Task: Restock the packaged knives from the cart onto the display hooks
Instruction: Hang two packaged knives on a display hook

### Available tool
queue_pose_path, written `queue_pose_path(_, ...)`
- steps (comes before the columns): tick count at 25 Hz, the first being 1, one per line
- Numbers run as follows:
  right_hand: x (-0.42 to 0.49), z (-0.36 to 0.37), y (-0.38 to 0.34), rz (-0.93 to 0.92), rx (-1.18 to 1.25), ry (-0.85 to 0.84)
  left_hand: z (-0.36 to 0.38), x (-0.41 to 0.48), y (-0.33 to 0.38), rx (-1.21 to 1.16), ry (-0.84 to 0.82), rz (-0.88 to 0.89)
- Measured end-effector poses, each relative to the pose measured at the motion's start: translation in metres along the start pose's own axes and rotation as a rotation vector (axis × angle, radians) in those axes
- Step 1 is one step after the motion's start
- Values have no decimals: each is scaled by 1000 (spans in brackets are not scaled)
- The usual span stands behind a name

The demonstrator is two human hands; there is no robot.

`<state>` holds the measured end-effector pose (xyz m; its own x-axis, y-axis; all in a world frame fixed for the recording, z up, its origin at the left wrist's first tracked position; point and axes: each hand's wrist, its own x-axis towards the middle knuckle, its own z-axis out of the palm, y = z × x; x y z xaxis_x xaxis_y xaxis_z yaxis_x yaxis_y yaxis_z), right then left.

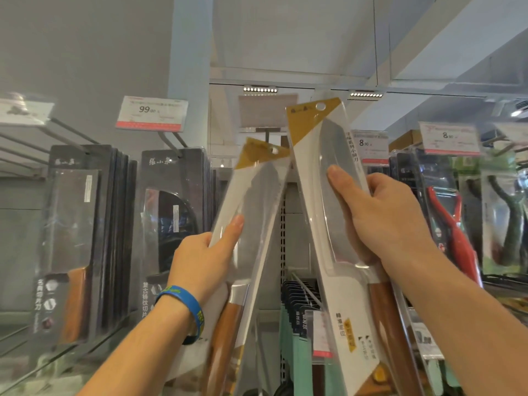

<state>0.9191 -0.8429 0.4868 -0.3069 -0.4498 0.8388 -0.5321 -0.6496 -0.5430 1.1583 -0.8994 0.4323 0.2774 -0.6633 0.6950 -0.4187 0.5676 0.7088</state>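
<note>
Head view: grey wall (pixel 85 52), white ceiling (pixel 285 30), metal display hooks (pixel 171 142) carrying black-carded cleavers (pixel 83 224). Left hand (pixel 200 261) grips a white-and-gold packaged knife (pixel 257 195); right hand (pixel 385 218) grips a second packaged knife (pixel 314 167). Both are raised, leaning toward each other.

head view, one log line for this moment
left hand: grips left knife pack, leaning right | right hand: grips right knife pack, leaning left | status: both held up, neither hung yet

left knife pack (pixel 251 201), right knife pack (pixel 343 295): bottoms cut by frame edge | 99 price tag (pixel 152 113): small print blurred
</note>
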Motion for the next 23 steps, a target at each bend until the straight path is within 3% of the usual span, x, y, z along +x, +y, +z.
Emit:
queue_pose_path(9, -1, 10, 9, 19, -6, -32, -11, 7, 2, 68, -100, -31)
queue_pose_path(18, -3, 11, 14, 38, -9, -53, -18, 8, -8, -3, -57, -28)
queue_pose_path(23, -1, 8, 12, 39, -8, -48, -16, -1, -26, 96, -95, -54)
